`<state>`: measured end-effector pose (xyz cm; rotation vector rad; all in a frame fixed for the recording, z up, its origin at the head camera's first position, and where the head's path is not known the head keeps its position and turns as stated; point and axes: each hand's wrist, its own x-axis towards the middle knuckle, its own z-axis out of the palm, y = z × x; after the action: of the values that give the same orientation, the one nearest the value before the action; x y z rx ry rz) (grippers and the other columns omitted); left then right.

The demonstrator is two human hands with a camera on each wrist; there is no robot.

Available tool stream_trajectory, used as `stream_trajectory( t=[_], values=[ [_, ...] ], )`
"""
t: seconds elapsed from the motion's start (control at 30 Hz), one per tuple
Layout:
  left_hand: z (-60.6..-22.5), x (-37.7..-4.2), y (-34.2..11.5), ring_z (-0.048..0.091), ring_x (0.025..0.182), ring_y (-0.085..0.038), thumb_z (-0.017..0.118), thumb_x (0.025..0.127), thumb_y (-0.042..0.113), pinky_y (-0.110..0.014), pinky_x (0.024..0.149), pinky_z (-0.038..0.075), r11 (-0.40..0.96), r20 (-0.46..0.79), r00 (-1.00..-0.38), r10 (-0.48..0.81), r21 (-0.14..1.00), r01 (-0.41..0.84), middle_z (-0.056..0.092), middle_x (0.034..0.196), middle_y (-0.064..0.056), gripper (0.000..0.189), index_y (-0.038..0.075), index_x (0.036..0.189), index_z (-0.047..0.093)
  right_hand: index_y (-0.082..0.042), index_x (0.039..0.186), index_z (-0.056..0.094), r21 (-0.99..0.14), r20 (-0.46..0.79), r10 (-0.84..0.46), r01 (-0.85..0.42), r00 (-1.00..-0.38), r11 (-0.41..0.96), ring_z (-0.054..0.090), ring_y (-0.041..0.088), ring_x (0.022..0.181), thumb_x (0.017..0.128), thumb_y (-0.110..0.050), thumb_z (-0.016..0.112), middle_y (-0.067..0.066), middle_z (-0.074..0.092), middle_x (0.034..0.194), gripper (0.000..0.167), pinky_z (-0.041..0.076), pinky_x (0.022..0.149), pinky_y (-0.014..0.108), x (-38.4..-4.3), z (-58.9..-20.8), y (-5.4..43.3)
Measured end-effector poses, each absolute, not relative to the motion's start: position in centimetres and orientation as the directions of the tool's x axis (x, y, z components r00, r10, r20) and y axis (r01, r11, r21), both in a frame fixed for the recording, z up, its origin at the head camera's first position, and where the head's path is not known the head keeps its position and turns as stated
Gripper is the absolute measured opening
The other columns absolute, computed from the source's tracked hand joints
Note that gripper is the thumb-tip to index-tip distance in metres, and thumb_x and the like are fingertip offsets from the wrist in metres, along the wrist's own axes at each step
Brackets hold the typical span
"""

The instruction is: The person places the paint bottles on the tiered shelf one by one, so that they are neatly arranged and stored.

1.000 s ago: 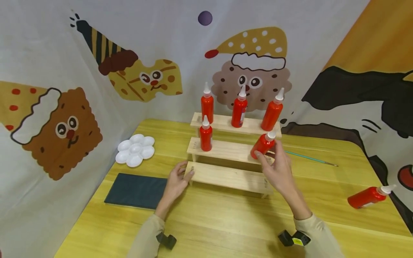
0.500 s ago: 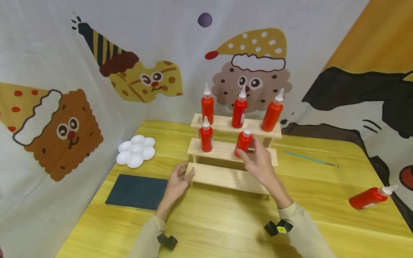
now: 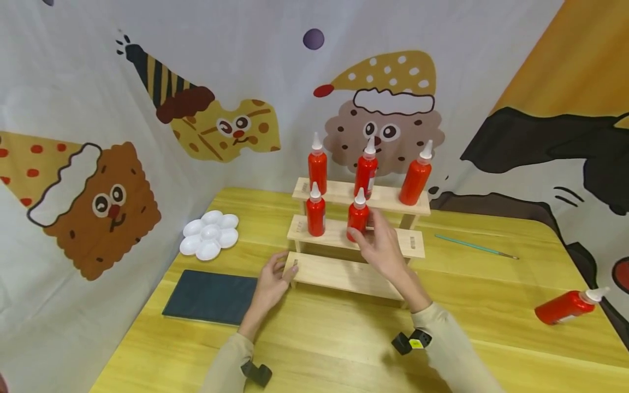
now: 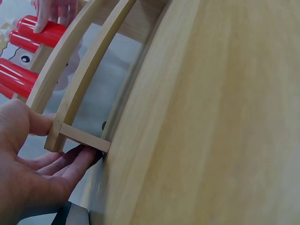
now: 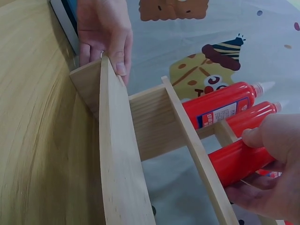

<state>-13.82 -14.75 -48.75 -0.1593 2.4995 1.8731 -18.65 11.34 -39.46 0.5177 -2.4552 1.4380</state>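
Note:
A three-step wooden rack stands on the table. My left hand holds the left end of its lowest step, thumb on the top and fingers at the end leg, as the left wrist view shows. Between thumb and fingers of my right hand is a red paint bottle with a white pointed cap, upright at the middle step; the right wrist view shows the thumb on the bottle's side. Just left of it on that step stands another red bottle. Several more red bottles line the top step.
At left lie a white flower-shaped palette and a dark flat rectangular board. A thin teal paintbrush lies right of the rack. One red bottle lies on its side near the right edge. A patterned cloth hangs behind.
My right hand has moved left along the middle step with the red bottle, which has gone from tilted to upright beside the other one. The left hand stays on the rack.

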Motion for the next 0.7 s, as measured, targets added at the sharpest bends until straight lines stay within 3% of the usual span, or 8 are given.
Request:
stream_trajectory(
  t=[0.33, 0.7],
  values=[
    [-48.8, -13.8, -14.6, 0.07, 0.109, -0.041, 0.067, 0.099, 0.017, -0.038, 0.079, 0.06, 0.266, -0.068, -0.996, -0.058, 0.961, -0.081, 0.065, 0.127, -0.027, 0.055, 0.0, 0.147, 0.048, -0.003, 0.141, 0.047, -0.76, 0.4, -0.168, -0.429, -0.901, 0.488, 0.066, 0.035, 0.113, 0.094, -0.016, 0.074, 0.017, 0.063, 0.128, 0.055, 0.057, 0.094, 0.05, -18.1, -39.8, 12.2],
    [-48.9, -13.7, -14.6, 0.067, 0.114, -0.042, 0.068, 0.099, 0.019, -0.042, 0.084, 0.06, 0.279, -0.07, -0.995, -0.07, 0.956, -0.087, 0.064, 0.13, -0.026, 0.055, 0.005, 0.148, 0.048, 0.003, 0.14, 0.046, -0.725, 0.462, -0.073, -0.424, -0.884, 0.543, 0.06, 0.039, 0.117, 0.098, -0.015, 0.068, 0.022, 0.06, 0.127, 0.051, 0.053, 0.097, 0.056, -16.0, -39.1, 17.1]
  ],
)
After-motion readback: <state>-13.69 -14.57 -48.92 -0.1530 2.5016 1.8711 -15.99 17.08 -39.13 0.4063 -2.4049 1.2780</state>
